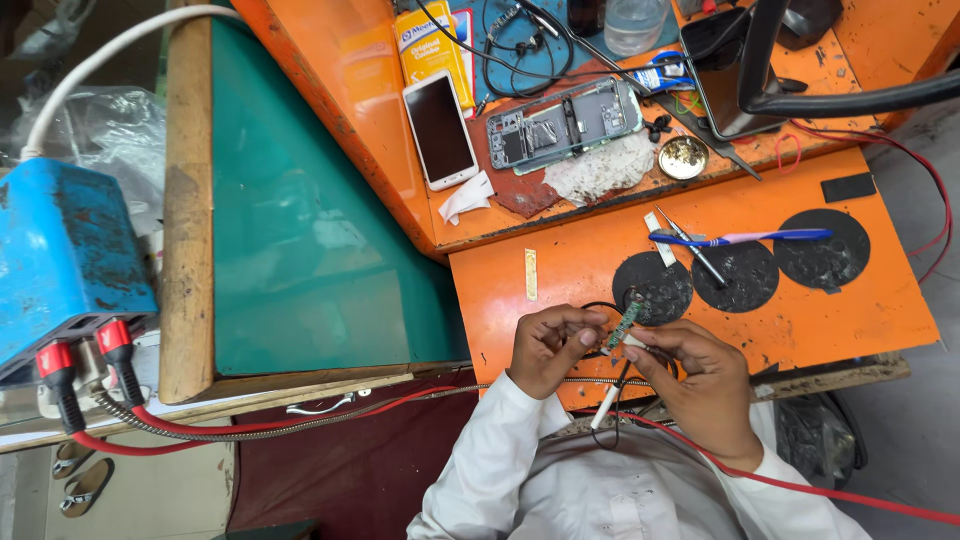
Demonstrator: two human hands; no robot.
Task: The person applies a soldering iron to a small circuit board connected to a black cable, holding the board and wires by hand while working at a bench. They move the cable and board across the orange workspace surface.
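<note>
Fingers [585, 325] of left hand [548, 350] pinched on small green circuit board [625, 323] at bench [880, 300] front edge. Right hand [700, 385] clamped around white-handled tool [608, 405]. Best kept steady, tip light.

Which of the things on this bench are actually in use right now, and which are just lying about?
In use:
left hand pinching the small green circuit board
right hand holding the white-handled tool against it

Lying about:
white smartphone
opened phone
tweezers
blue toothbrush
brass dish
blue power supply
</note>
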